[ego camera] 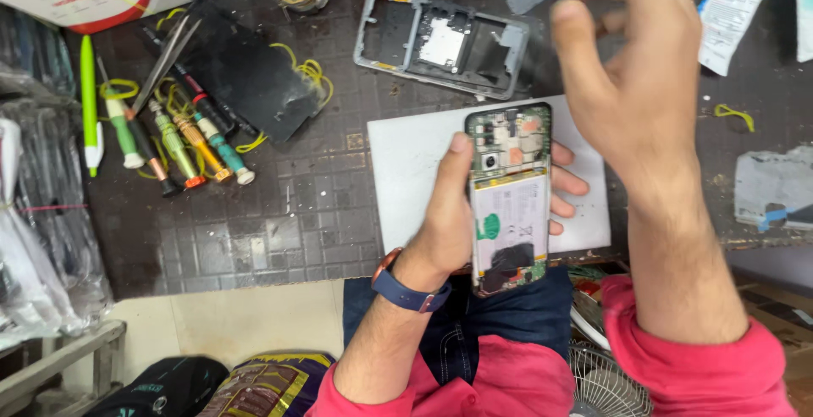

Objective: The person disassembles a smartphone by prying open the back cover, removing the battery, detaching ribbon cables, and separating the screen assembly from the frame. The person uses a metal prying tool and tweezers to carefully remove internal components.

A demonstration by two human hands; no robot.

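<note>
The left hand (445,231) grips an opened smartphone (509,197) over the white pad (406,171) on the counter (279,214), internals facing up, long axis running away from the person, camera end far. The right hand (631,78) hovers above the pad's far corner, fingers loosely curled, holding nothing visible.

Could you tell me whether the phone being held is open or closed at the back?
Open: the phone in the left hand shows bare circuit board and battery.

Dark gridded bench mat (288,205), screwdrivers (182,142), tweezers (165,61), grey phone frame (440,44), white board (406,171), black back cover (250,78)
</note>
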